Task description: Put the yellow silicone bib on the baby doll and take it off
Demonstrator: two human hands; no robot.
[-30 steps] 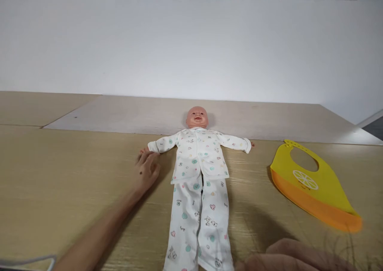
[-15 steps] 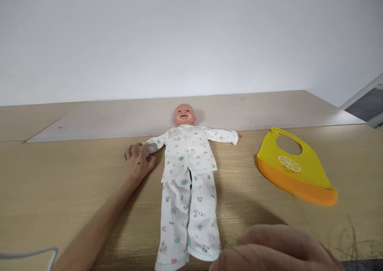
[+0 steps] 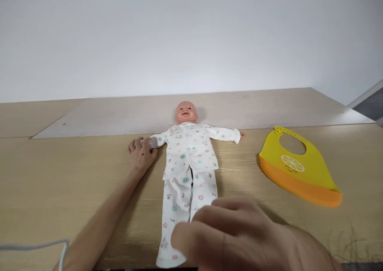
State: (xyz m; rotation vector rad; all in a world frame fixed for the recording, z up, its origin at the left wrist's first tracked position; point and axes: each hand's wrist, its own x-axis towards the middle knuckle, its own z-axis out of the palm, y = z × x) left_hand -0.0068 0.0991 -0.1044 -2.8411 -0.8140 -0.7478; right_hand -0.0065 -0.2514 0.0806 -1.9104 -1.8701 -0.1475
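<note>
A baby doll (image 3: 186, 112) lies on its back on the wooden table (image 3: 60, 171), dressed in white printed pyjamas (image 3: 190, 155). My left hand (image 3: 143, 153) is at the doll's sleeve cuff (image 3: 154, 142) on the left of the view, with its fingers closed over the cuff. My right hand (image 3: 227, 235) is blurred and hangs low in the view, over the lower trouser legs (image 3: 176, 219), and hides part of them. It holds nothing. A yellow and orange silicone bib (image 3: 299, 171) lies flat to the right of the doll, away from both hands.
A pale board (image 3: 209, 111) lies on the table behind the doll's head, and a white wall (image 3: 191, 40) rises behind it. A thin white cable (image 3: 36, 246) crosses the bottom left corner near my left forearm.
My right hand has moved forward over the trouser legs, covering more of them. My left hand stays at the cuff. The view has tilted and shifted slightly.
</note>
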